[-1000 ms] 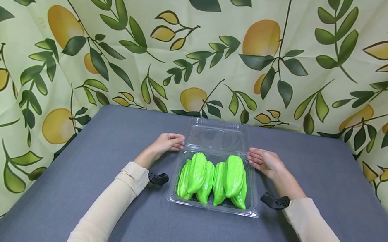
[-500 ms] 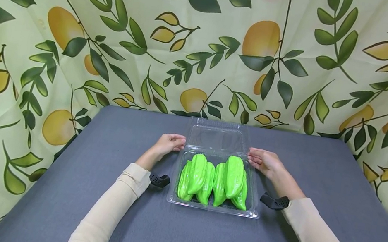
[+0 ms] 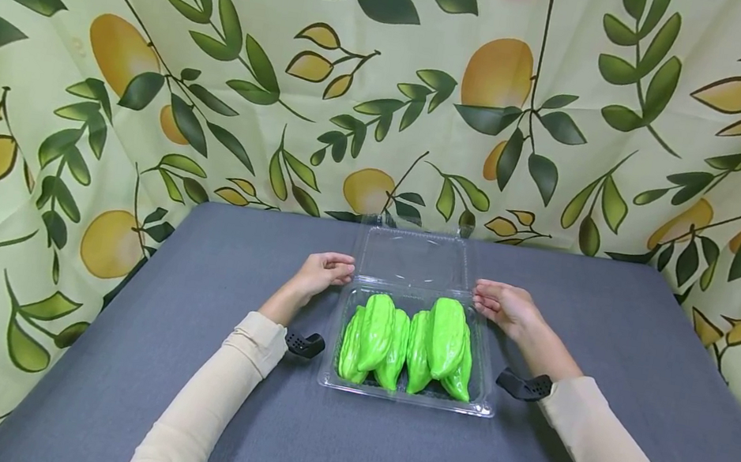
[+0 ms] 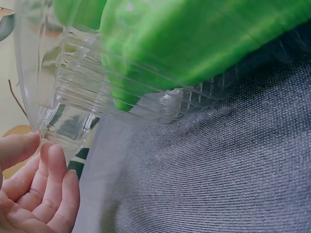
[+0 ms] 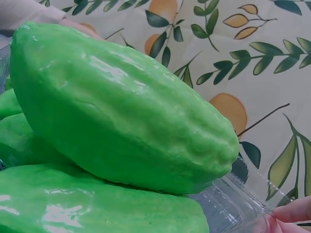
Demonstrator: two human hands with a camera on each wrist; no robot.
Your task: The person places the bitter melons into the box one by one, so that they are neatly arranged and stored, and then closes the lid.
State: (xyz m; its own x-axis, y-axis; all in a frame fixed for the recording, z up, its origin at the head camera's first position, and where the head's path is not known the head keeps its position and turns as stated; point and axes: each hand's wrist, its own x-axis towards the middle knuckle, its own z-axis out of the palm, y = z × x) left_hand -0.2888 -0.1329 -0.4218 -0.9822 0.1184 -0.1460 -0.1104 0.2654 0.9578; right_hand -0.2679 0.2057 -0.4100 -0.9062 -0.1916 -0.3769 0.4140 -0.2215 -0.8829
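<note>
A clear plastic clamshell box (image 3: 406, 398) stands on the table with its lid (image 3: 417, 258) raised at the back. Inside lie several glossy, bright green, ridged pods (image 3: 445, 340), tapered at the ends and stacked in two groups. My left hand (image 3: 324, 272) is at the box's left back corner; in the left wrist view, its thumb and fingers (image 4: 56, 162) pinch the clear plastic edge there. At the opposite back corner, my right hand (image 3: 506, 307) pinches the lid's edge, with thumb and fingertip (image 5: 291, 211) showing at the right wrist view's lower right. Pods fill most of that view.
A grey cloth-covered table (image 3: 394, 458) lies under the box. Behind it and along both sides hangs a curtain (image 3: 400, 132) printed with leaves and fruit. Black wrist mounts (image 3: 305, 345) sit beside the box on both sides.
The lid's far edge has tilted up a little, now overlapping the curtain's lower edge. My left hand has shifted slightly right toward the box; the right hand and the pods have barely moved.
</note>
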